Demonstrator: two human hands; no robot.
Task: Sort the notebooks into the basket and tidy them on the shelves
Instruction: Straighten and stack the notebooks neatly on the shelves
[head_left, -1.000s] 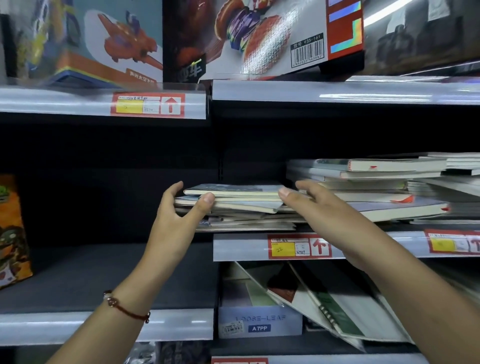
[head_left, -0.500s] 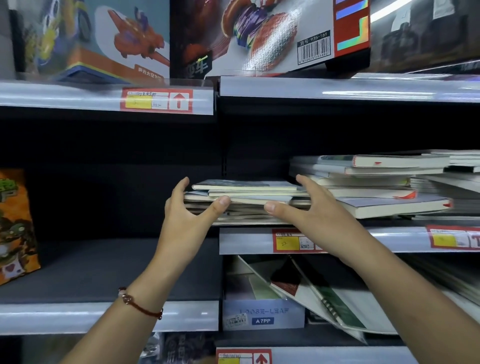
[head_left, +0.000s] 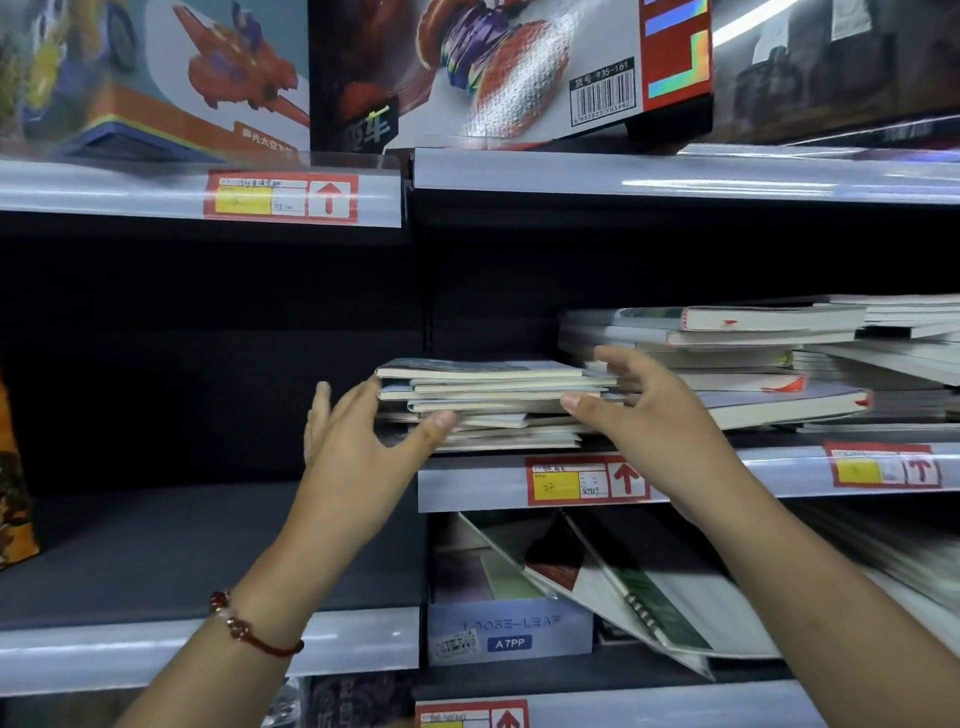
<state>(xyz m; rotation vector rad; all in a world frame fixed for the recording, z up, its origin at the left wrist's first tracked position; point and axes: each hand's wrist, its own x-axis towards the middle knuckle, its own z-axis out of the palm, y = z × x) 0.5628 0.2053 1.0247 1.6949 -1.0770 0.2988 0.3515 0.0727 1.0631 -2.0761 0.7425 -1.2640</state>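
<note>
Notebooks: a small pile (head_left: 488, 402) of thin ones lies flat at the left end of the middle shelf (head_left: 779, 465), edges uneven, just above a price tag (head_left: 587, 479).
Left hand: (head_left: 363, 447) spread wide at the pile's left end; the thumb tip touches the front edge low down, the fingers reach past the left side. It holds nothing.
Right hand: (head_left: 654, 415) spread wide at the pile's right end; the thumb tip rests on the front edge, the fingers lie along the right side, between the pile and the next stack. It holds nothing.
Bracelet: (head_left: 249, 626) red beads on the left wrist.
Right stack: (head_left: 753, 358) thicker books, higher than the pile, just to its right; more stacks run to the frame's right edge.
Lower right shelf: a blue pad (head_left: 509, 629) marked A7PP stands near the front; leaning books (head_left: 623, 582) tilt over it from the right.
Lower left shelf: (head_left: 156, 551) a dark bare board, with an orange box (head_left: 13, 499) at the far left edge.
Top shelf: toy boxes (head_left: 467, 67) side by side, a second tag (head_left: 280, 197) under the left one.
</note>
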